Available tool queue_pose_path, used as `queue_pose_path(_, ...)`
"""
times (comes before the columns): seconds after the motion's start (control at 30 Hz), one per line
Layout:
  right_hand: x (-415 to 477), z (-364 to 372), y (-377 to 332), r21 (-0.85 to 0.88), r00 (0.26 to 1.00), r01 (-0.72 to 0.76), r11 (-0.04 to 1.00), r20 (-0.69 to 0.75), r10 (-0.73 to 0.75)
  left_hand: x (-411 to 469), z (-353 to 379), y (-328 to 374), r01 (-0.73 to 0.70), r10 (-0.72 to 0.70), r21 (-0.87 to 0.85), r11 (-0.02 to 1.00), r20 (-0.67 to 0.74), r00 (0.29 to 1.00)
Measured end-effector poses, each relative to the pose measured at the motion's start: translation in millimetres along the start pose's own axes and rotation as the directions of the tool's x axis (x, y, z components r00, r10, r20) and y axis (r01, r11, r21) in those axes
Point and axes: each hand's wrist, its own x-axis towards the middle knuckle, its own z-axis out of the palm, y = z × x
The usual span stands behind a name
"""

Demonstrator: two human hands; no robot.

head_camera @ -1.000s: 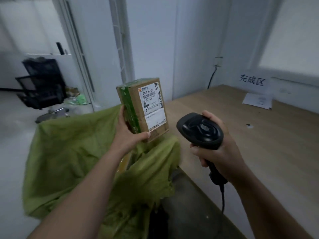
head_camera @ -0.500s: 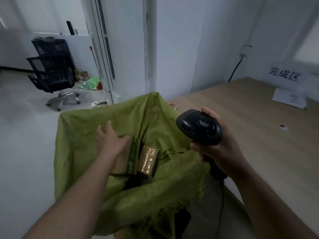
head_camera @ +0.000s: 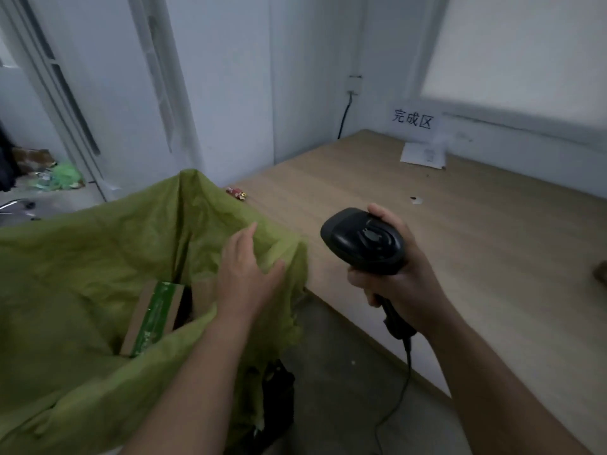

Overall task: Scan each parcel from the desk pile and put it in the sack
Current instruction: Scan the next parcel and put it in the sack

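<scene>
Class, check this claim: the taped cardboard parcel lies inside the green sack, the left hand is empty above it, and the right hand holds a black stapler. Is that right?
Not quite. The head view shows the right hand holding a black barcode scanner, not a stapler. The taped cardboard parcel does lie inside the green sack, with the left hand empty above it.

Camera: one, worn on the head; faces forward and down
Nearness: close over both forearms
Covers: sack (head_camera: 98,264) left; desk (head_camera: 460,244) right
</scene>
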Motion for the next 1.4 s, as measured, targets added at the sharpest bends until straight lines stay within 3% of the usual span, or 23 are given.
queue_pose_path(0.3,-116,-138,-19,-0.034,0.992,-0.029,0.999,-0.121,0.025,-98,101,117,-0.155,0.151,0.005,0.988,0.194,0.969)
queue_pose_path(0.67,-245,-285,-42,-0.099,0.943,-0.113,0.989,-0.325,0.075,-205,211,249,-0.333,0.331,-0.057,0.941,0.35,0.876)
queue_pose_path(0.93,-312,-356,-57,-0.138,0.854,-0.143,0.98,-0.518,0.052,-247,276,325,-0.487,0.496,-0.146,0.861,0.45,0.742)
queue_pose_path(1.17,-347,-401,-61,-0.22,0.719,-0.244,0.945,-0.695,0.024,-259,336,377,-0.606,0.618,-0.228,0.762,0.535,0.576)
queue_pose_path(1.4,-353,-449,-56,-0.152,0.615,-0.35,0.924,-0.781,0.105,-252,400,414,-0.633,0.634,-0.274,0.724,0.626,0.454)
